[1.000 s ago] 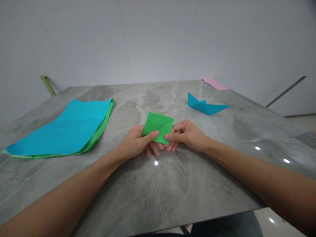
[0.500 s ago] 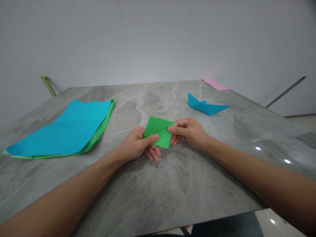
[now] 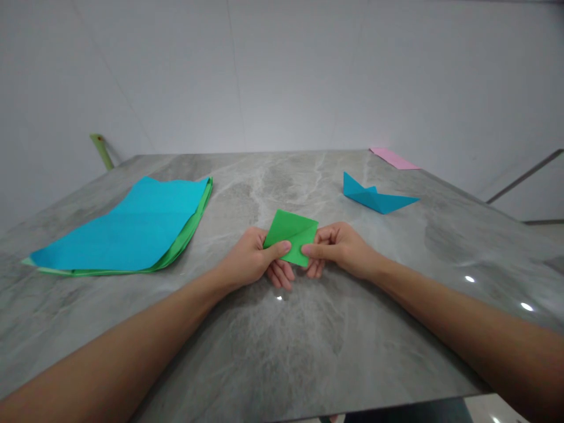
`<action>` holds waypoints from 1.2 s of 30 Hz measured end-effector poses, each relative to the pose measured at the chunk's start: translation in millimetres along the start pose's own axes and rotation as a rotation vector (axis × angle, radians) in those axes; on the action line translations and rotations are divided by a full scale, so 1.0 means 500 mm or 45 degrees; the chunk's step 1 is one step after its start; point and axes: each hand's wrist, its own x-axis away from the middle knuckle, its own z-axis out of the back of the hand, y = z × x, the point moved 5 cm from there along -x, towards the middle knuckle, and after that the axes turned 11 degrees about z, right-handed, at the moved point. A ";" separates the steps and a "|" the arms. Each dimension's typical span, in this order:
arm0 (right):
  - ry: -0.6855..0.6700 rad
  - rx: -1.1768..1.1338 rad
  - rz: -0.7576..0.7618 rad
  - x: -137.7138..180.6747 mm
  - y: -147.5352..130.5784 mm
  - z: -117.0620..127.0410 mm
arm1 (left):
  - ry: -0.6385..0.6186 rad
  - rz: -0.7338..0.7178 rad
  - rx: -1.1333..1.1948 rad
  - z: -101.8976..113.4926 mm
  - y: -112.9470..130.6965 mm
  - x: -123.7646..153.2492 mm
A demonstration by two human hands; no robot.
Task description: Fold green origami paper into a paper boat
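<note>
A small folded square of green paper is held just above the table, tilted, with a crease line running across its face. My left hand pinches its left side, thumb on top and fingers underneath. On the lower right edge, my right hand grips it between thumb and fingers. The fingertips beneath the paper are partly hidden. Beyond my right hand stands a blue folded paper boat.
At left lies a stack of blue and green paper sheets. A pink paper rests at the far right edge of the grey marbled table. A light green strip-like object leans near the back left corner, by the white wall.
My right thumb has slid down from the upper right corner of the green paper toward its lower right edge. The whole view has shifted slightly, moving everything rightward in the picture.
</note>
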 end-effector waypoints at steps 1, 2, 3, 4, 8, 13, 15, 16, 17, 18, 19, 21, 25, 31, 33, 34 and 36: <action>-0.043 0.008 -0.043 0.002 0.003 -0.007 | 0.017 -0.006 0.013 0.001 0.000 -0.001; -0.065 0.016 -0.066 0.003 0.004 -0.012 | 0.023 -0.009 0.022 0.002 0.000 -0.002; -0.064 0.021 -0.070 0.003 0.004 -0.014 | 0.021 -0.013 0.028 0.003 0.001 -0.003; -0.044 0.026 -0.058 0.002 0.002 -0.013 | 0.013 -0.015 0.029 0.003 0.001 -0.003; 0.110 0.013 0.080 -0.004 -0.013 0.006 | -0.044 0.000 0.020 -0.002 0.002 -0.002; 0.156 0.005 0.107 -0.005 -0.013 0.009 | 0.031 -0.007 0.049 -0.003 0.002 -0.004; 0.056 0.010 0.021 -0.003 -0.004 -0.004 | 0.110 -0.031 0.067 0.001 0.003 -0.005; 0.005 0.011 -0.016 -0.002 0.000 -0.009 | 0.140 -0.039 0.072 0.003 0.003 -0.005; -0.028 0.013 -0.038 -0.002 0.003 -0.013 | 0.154 -0.042 0.075 0.004 0.003 -0.006; -0.039 0.014 -0.045 -0.002 0.004 -0.013 | 0.157 -0.044 0.079 0.004 0.004 -0.006; -0.027 0.014 -0.036 -0.003 0.004 -0.011 | 0.151 -0.048 0.084 0.003 0.005 -0.007; 0.029 0.014 0.004 -0.006 0.001 -0.003 | 0.137 -0.052 0.092 -0.001 0.007 -0.008; 0.077 0.015 0.044 -0.010 -0.002 0.007 | 0.271 -0.067 0.107 -0.004 0.011 -0.010; -0.036 0.065 0.020 -0.008 0.004 -0.012 | 0.400 -0.097 0.095 0.002 0.013 -0.012; -0.028 0.077 0.039 -0.008 0.002 -0.014 | 0.344 -0.094 0.083 -0.001 0.012 -0.014; -0.028 0.072 0.040 -0.008 0.001 -0.014 | 0.322 -0.097 0.078 -0.002 0.011 -0.014; -0.040 0.052 0.022 -0.010 0.001 -0.014 | 0.298 -0.106 0.057 -0.005 0.012 -0.015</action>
